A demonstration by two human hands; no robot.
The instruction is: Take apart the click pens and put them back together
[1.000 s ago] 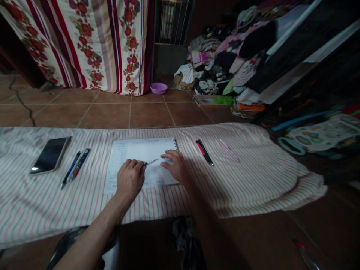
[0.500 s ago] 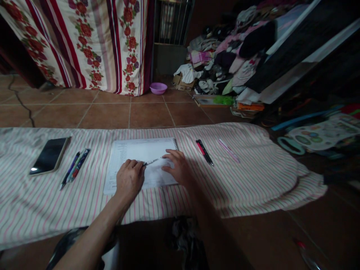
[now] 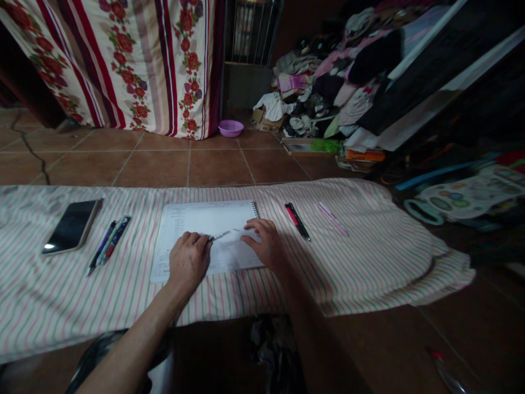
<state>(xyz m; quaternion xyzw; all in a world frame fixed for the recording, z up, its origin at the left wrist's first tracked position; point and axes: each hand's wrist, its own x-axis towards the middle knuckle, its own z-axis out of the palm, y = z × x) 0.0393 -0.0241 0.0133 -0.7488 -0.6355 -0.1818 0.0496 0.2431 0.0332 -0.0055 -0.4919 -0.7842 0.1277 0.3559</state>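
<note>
A spiral-bound notebook (image 3: 219, 213) lies open on the striped cloth, its wire spine on the right. Over its lower left part, my left hand (image 3: 188, 257) is closed on a slim pen-like piece (image 3: 219, 237), whose pale, thin end points right. Most of that piece is hidden under the fingers. My right hand (image 3: 264, 241) hovers low over the right side of the page, thumb and forefinger apart. Just left of its fingertips is a small thin piece (image 3: 237, 230), too small to name; I cannot tell whether the fingers touch it.
Left of the notebook lie several pens (image 3: 109, 243) and a phone (image 3: 71, 227). To the right are a black-and-red pen (image 3: 298, 221) and a pink pen (image 3: 333, 219). Beyond the striped cloth (image 3: 381, 257), a purple basin (image 3: 231, 128) and a clothes pile (image 3: 324, 82) sit on the tiled floor.
My right hand has shifted slightly right, away from the left hand, and its thumb has come nearer the forefinger. The left hand stays in place with its piece.
</note>
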